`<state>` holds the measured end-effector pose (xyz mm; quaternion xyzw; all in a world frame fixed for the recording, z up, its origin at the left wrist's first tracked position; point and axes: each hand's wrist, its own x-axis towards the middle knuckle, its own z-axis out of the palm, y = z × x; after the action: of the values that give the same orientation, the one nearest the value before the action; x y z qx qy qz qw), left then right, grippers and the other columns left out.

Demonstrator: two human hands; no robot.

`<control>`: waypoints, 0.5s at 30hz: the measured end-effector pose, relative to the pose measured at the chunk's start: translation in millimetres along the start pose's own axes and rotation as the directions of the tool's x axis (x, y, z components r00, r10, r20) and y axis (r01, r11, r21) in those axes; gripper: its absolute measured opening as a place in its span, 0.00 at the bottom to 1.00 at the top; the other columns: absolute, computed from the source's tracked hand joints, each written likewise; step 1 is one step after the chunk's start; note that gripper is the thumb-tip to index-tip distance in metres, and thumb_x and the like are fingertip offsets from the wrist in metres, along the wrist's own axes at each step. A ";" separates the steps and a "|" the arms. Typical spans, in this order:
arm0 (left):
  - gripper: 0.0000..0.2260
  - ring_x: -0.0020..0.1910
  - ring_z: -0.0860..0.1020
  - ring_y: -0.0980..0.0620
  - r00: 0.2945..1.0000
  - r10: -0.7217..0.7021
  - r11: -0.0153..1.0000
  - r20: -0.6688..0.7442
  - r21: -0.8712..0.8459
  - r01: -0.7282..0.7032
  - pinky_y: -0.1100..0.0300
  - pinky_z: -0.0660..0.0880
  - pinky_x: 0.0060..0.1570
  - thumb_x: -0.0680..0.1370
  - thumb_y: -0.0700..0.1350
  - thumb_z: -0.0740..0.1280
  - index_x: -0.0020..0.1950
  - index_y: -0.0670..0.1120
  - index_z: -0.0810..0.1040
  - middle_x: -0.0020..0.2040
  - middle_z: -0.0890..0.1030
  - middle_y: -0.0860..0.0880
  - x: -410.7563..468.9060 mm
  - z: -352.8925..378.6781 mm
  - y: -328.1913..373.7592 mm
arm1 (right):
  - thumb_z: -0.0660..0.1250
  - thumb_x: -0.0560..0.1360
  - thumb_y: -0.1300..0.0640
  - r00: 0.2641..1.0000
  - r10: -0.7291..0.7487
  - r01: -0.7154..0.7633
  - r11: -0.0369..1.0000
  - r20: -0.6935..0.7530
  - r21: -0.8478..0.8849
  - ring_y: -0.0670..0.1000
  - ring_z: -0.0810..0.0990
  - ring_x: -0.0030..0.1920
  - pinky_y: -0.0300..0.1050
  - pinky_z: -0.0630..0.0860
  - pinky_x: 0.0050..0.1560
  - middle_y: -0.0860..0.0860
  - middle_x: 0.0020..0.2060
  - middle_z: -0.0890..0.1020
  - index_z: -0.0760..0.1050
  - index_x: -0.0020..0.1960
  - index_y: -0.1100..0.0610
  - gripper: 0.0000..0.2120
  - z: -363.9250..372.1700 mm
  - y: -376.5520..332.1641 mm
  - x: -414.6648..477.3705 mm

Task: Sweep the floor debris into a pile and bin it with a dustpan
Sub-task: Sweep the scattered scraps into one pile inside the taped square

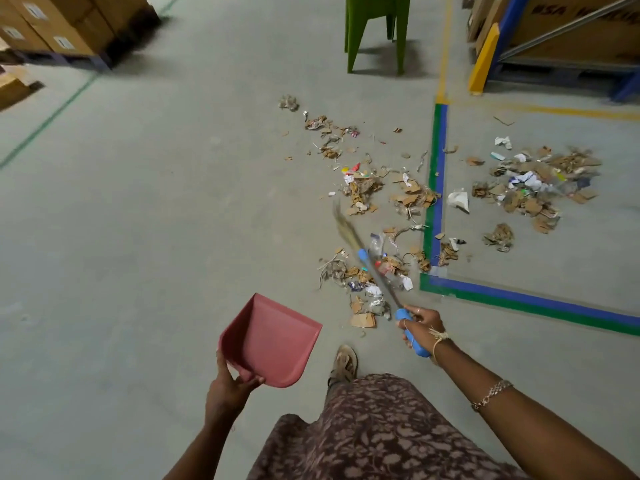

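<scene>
Grey warehouse floor (173, 237): probably light, flyaway debris (363, 188) straddling the floor tape (437, 188); left hand (228, 386) gripping dustpan (273, 341) rear, right hand (420, 323) clasping broom handle (419, 348).

Dustpan (273, 341) dusty pink; broom handle (414, 336) blue; chair (377, 29) green; floor (156, 220) grey w/ green-blue tape border (437, 174); skirt (374, 431) brown, floral print; debris (367, 188) mostly tan, white.

Grey floor (173, 220) strewn with cardboard debris (367, 192).
</scene>
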<state>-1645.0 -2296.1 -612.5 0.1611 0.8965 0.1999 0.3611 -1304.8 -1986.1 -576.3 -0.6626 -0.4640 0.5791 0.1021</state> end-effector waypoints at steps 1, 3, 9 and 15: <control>0.60 0.41 0.85 0.38 1.000 0.018 1.000 -0.007 -0.006 -0.018 0.41 0.82 0.40 0.59 0.67 0.80 0.78 0.66 0.42 0.39 0.85 0.50 -10.2 7.7 -3.6 | 0.71 0.73 0.69 0.999 -0.006 0.008 1.000 0.051 -0.030 0.57 0.76 0.29 0.42 0.73 0.23 0.61 0.43 0.82 0.72 0.71 0.62 0.27 0.5 3.1 -6.3; 0.60 0.40 0.84 0.38 0.999 0.021 1.000 -0.027 0.008 -0.021 0.42 0.82 0.41 0.59 0.67 0.79 0.78 0.66 0.41 0.40 0.86 0.51 -30.9 27.9 -13.7 | 0.70 0.73 0.69 0.989 0.005 0.007 0.997 0.150 -0.078 0.57 0.76 0.30 0.42 0.72 0.24 0.62 0.43 0.82 0.72 0.71 0.60 0.27 6.1 13.1 -17.7; 0.61 0.36 0.84 0.37 0.999 -0.051 0.998 -0.007 -0.044 0.051 0.41 0.82 0.38 0.57 0.69 0.78 0.78 0.65 0.41 0.34 0.84 0.45 -96.5 89.0 -51.2 | 0.70 0.69 0.72 0.971 0.066 -0.038 0.991 0.230 -0.125 0.54 0.76 0.26 0.44 0.75 0.28 0.61 0.38 0.81 0.79 0.61 0.61 0.22 27.8 51.2 -43.7; 0.61 0.34 0.84 0.38 0.993 -0.118 0.986 0.002 -0.120 0.118 0.42 0.82 0.37 0.57 0.67 0.80 0.76 0.71 0.40 0.35 0.85 0.45 -143.4 114.6 -60.7 | 0.69 0.69 0.70 0.991 0.100 -0.091 0.991 0.084 -0.100 0.55 0.74 0.23 0.41 0.71 0.24 0.60 0.33 0.81 0.78 0.58 0.61 0.18 21.8 74.3 -21.9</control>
<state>-1473.6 -2383.2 -633.3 0.0853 0.8918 0.2319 0.3790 -1284.4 -2051.7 -618.2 -0.6617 -0.4629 0.5894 0.0216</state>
